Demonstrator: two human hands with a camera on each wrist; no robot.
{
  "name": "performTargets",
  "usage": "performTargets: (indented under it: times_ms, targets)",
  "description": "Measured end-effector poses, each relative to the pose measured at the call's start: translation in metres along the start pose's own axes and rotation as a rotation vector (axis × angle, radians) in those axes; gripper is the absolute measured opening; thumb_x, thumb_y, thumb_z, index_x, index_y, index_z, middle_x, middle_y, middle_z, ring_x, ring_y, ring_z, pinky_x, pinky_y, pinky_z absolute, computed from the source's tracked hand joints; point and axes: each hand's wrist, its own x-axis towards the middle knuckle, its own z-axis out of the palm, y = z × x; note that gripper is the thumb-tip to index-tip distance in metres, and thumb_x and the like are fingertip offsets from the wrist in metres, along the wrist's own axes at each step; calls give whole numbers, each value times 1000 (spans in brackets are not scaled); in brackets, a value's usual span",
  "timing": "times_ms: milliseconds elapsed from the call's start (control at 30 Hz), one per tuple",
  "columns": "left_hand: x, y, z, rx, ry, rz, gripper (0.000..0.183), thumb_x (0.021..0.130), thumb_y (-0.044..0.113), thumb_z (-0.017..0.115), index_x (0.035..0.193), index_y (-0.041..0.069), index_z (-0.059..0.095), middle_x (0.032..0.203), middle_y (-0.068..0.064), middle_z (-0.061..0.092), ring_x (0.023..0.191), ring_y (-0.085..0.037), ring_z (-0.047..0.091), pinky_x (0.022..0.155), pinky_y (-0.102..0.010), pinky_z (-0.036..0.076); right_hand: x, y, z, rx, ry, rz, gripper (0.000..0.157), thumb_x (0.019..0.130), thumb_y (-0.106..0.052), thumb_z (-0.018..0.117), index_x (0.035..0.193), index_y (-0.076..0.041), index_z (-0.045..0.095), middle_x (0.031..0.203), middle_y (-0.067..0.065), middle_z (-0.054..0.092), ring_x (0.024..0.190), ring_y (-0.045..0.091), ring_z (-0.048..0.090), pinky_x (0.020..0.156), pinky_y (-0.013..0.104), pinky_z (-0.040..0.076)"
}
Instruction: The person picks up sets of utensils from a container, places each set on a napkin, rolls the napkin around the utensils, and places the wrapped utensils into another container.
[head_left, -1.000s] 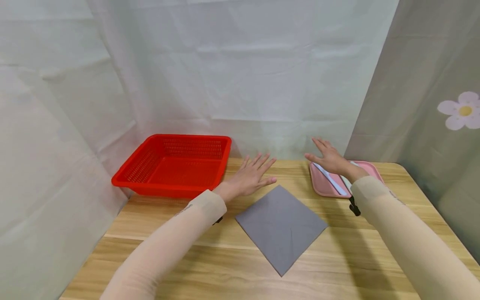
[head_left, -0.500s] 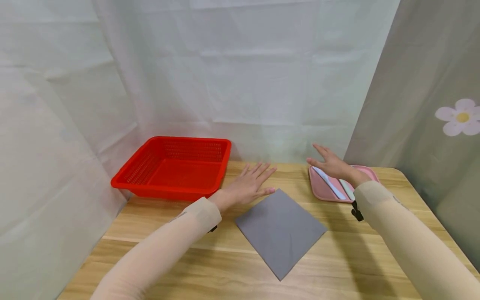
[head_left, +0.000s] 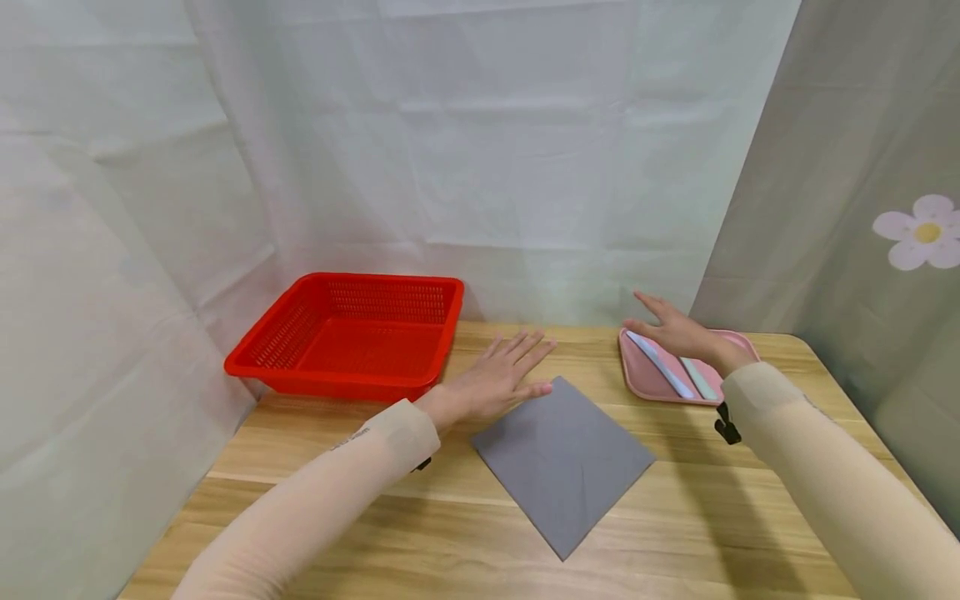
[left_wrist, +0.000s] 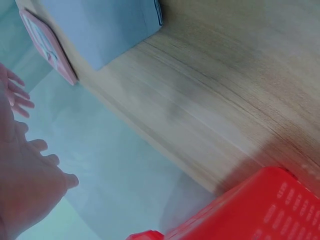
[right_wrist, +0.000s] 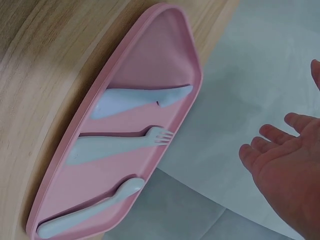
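A: What are the hands holding?

B: Nothing. The left hand (head_left: 483, 390) hangs near the folded gray napkin (head_left: 566, 471), grip apart, fingers spread. The right hand (head_left: 681, 333) is raised beside the pink tray (right_wrist: 155, 50), grip apart too.

A: And where do those two lie?

B: The napkin sits mid-counter (head_left: 420, 542), turned cornerwise. The tray is by the counter's far edge, toward the right corner, bearing a knife (right_wrist: 127, 100), fork (right_wrist: 110, 146) and spoon (right_wrist: 90, 214). A red basket (head_left: 345, 386) takes the far left corner.

A: How would they handle?

B: The napkin looks soft and light; I'd pinch a corner through all its layers. The tray seems stiff, light, maybe slick: hold opposite rims, level, as the cutlery could slide.
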Motion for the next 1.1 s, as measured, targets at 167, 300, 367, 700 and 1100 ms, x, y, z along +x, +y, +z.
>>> performTargets:
  times_ms: [167, 300, 367, 700, 1100]
  targets:
    - [-2, -2, 3, -16, 8, 13, 76, 109, 61, 35, 169, 24, 8, 176, 0, 3, 161, -25, 1, 128, -53, -3, -3, 2, -2, 34, -25, 1, 86, 110, -48, 48, 167, -5, 1, 170, 31, -1, 154, 55, -1, 116, 77, 12]
    - [-5, -4, 5, -12, 14, 22, 75, 109, 59, 36, 169, 24, 9, 176, 0, 4, 161, -25, 3, 128, -55, 1, -6, 4, -3, 56, -52, 26, 83, 110, -47, 48, 168, -8, 2, 171, 28, -1, 155, 53, 0, 116, 76, 14]
    - [-7, -4, 5, -11, 11, 27, 74, 109, 59, 36, 169, 24, 10, 176, 0, 5, 161, -25, 4, 128, -55, 2, -7, 4, -4, 66, -73, 38, 83, 110, -48, 47, 168, -9, 2, 171, 27, -1, 155, 53, 0, 116, 76, 15]
    - [-17, -10, 9, -35, 3, 77, 74, 108, 57, 39, 169, 23, 13, 175, -4, 9, 161, -28, 10, 127, -59, 9, -16, 10, -10, 138, -152, 56, 88, 109, -53, 48, 168, -13, -2, 170, 31, -1, 152, 56, 14, 117, 71, 25]
    - [-33, -16, 20, -47, -61, 114, 75, 109, 53, 43, 169, 16, 17, 175, -7, 11, 160, -32, 11, 126, -60, 8, -23, 20, -10, 166, -199, 64, 87, 109, -50, 49, 168, -11, -1, 168, 32, 14, 153, 55, 14, 117, 74, 19]
